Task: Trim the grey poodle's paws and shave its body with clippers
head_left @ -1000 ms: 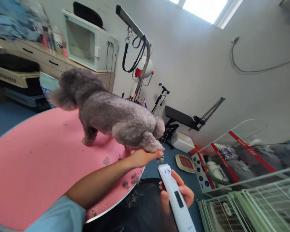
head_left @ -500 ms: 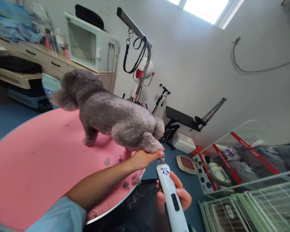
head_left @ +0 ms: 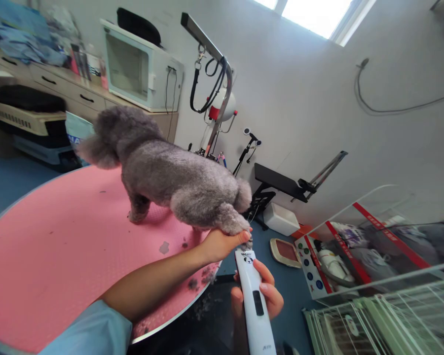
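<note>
A grey, curly-coated dog [head_left: 170,172] stands on a round pink grooming table [head_left: 59,256], its head toward the far left. One hind leg stretches back past the table's edge, and my left hand [head_left: 222,244] is closed around its lower part, thumb on top. White hair clippers [head_left: 258,301] are gripped in my right hand [head_left: 268,291], pointing up and away from me. Their blade end meets the underside of the held paw [head_left: 247,241]; the exact contact is hard to make out. Tufts of cut grey hair [head_left: 193,284] lie by the table's near edge.
Above the dog a metal grooming arm [head_left: 222,69] carries a hanging black loop. A white cabinet [head_left: 133,64] stands on drawers at back left. Wire cages [head_left: 388,315] and a clear-walled pen [head_left: 340,266] holding bags fill the right. Behind is a folded black table [head_left: 281,180].
The clippers in my right hand have shifted slightly left and up, bringing the blade end closer to the paw. My left hand and the dog look nearly the same.
</note>
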Tool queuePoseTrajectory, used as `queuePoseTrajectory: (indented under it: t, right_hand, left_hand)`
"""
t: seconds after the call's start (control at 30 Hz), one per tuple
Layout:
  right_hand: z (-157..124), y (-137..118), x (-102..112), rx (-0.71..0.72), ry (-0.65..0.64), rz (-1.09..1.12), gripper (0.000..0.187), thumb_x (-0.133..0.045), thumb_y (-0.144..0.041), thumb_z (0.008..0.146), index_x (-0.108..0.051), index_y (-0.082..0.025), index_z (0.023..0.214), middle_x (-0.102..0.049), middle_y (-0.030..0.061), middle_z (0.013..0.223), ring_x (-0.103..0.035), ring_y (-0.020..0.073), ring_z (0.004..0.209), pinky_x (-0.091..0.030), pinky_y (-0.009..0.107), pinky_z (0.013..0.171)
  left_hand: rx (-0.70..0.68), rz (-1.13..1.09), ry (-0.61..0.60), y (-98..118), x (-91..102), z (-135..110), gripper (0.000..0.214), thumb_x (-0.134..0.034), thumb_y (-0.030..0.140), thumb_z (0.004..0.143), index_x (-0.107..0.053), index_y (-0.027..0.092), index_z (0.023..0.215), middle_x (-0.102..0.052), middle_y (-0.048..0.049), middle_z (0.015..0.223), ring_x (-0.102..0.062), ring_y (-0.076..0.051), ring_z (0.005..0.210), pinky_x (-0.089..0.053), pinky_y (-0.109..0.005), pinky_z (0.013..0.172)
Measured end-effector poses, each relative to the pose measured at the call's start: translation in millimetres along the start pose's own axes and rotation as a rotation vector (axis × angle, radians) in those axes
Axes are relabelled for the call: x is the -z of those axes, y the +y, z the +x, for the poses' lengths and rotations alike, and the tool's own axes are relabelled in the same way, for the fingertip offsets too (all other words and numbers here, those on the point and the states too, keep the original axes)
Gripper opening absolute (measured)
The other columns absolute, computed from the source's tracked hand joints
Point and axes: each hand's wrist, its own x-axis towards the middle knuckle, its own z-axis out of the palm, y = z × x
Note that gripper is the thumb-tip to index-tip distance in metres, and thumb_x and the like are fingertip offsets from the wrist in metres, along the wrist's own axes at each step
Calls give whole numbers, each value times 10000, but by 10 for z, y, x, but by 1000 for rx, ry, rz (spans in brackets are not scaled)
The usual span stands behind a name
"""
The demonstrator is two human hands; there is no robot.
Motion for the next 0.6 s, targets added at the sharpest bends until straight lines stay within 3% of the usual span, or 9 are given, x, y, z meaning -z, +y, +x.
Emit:
queuePoseTrajectory:
  t: [0.13, 0.4, 0.6]
  right_hand:
    - [21, -110, -42, -87, 84, -2, 435, -718, -408, 858, -434, -299, 1167, -601, 108, 1231, -684, 166, 715, -601, 305, 480]
    - [86, -289, -89, -236, 71, 32, 371, -680, -388, 885, -415, -292, 1126, -579, 119, 1255, -671, 166, 718, -595, 341, 575]
    - [59, -151, -93, -147, 88, 27, 407, -698, -409, 877, -416, -289, 1145, -602, 114, 1265, -698, 164, 699, -601, 308, 518]
  left_hand:
    - [-6, 13, 0, 11, 2, -9, 431, -816, 500, 685, -766, 158, 944, -765, -85, 1017, -684, -253, 1022, -515, -381, 985]
    - [-2, 34, -12, 2, 2, -15, 413, -800, 496, 706, -767, 170, 958, -765, -74, 1010, -679, -253, 1036, -509, -379, 993]
    - [9, 17, -15, -8, -2, -21, 408, -792, 479, 722, -765, 165, 981, -754, -86, 1039, -674, -255, 1045, -500, -383, 1003]
